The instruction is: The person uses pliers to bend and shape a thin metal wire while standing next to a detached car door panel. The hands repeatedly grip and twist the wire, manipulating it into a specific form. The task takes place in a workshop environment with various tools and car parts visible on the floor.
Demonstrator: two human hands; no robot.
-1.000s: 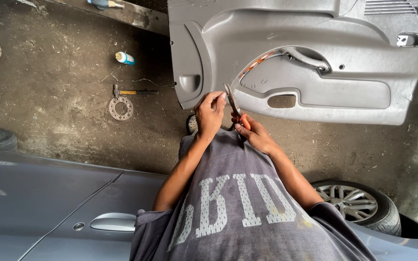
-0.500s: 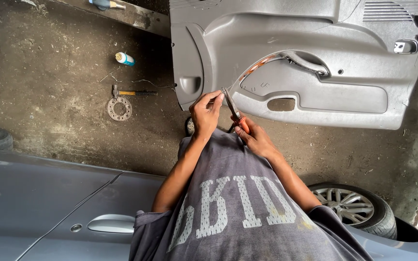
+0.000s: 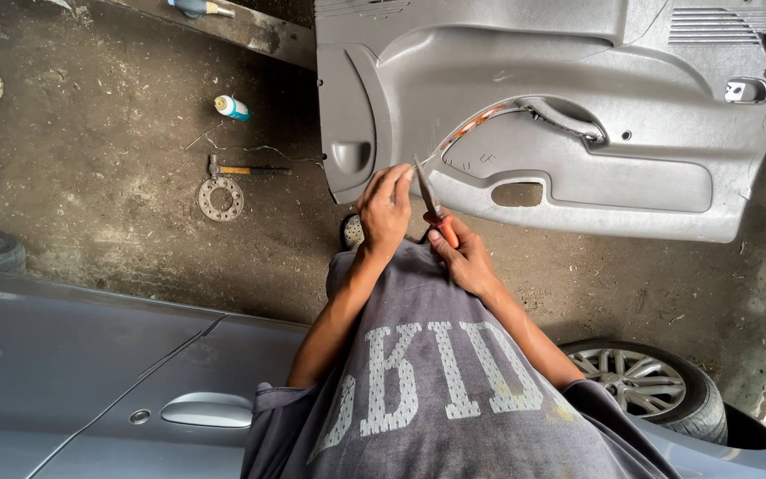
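A grey car door panel [image 3: 631, 191] lies on the dirty concrete floor in front of me. An orange-brown strip [image 3: 474, 126] shows along the groove above its armrest. My right hand [image 3: 463, 257] grips an orange-handled screwdriver [image 3: 441, 226], whose blade points up at the lower end of that groove. My left hand [image 3: 383, 208] is curled on the panel's edge right beside the blade, fingertips touching the panel. My grey printed shirt fills the bottom middle of the view.
A hammer [image 3: 246, 168] and a round metal ring [image 3: 221, 198] lie on the floor to the left, with a small spray can [image 3: 230, 107] beyond them. A grey car door with its handle [image 3: 206, 410] is at bottom left; wheels [image 3: 636, 377] sit at either side.
Both hands stay at the panel's groove. My left fingers have crept slightly closer to the screwdriver blade, and the view has shifted a little.
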